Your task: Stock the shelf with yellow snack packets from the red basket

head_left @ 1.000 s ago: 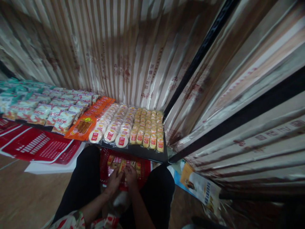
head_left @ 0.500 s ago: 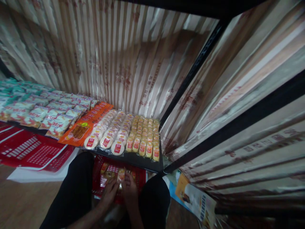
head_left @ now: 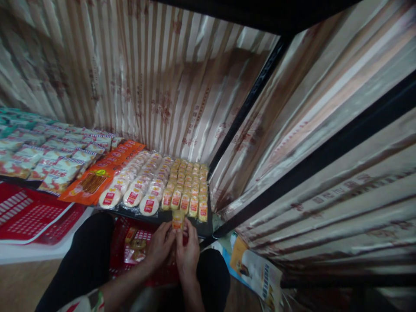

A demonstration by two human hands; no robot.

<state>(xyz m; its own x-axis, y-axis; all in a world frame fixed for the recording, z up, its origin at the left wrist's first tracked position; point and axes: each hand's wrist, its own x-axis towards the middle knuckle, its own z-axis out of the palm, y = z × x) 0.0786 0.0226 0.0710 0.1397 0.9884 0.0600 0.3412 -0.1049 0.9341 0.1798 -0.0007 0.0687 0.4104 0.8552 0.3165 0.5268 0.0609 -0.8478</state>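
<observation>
A small yellow wrapped snack pack with a red-orange label is held upright at the front edge of the shelf. My left hand pinches its left side, and my right hand grips it from the right, thumbs close together. Just behind it, rows of matching yellow packs stand on the black shelf. To their left lie rows of round white wrapped crackers with red labels. Under my hands, a red basket between my knees holds a few more yellow packs.
An orange snack bag and several white snack bags fill the shelf's left side. Another red basket sits below them. Black metal posts and a striped curtain enclose the corner. A printed bag lies at lower right.
Both hands have risen from above the basket to the shelf's front edge, bringing the yellow pack with them. The view has shifted slightly to the right.
</observation>
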